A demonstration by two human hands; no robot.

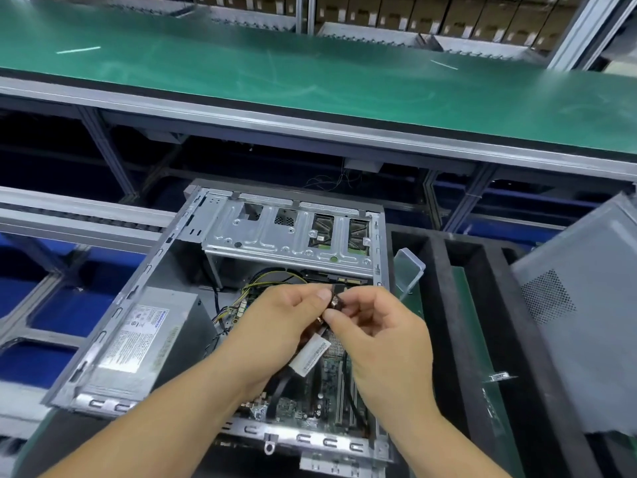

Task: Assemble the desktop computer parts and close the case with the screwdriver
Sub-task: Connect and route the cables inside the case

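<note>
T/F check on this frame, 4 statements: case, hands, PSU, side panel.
1. The computer case lies open with its inside showing. True.
2. Both hands, the left hand and the right hand, pinch a small cable connector above the motherboard. True.
3. The power supply sits at the right side of the case. False: it is at the left.
4. The side panel is already fitted on the case. False: it leans apart, to the right.

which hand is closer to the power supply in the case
Left. The left hand hovers just right of the power supply, over the board. The right hand is farther right, on the far side of the left hand.
</note>
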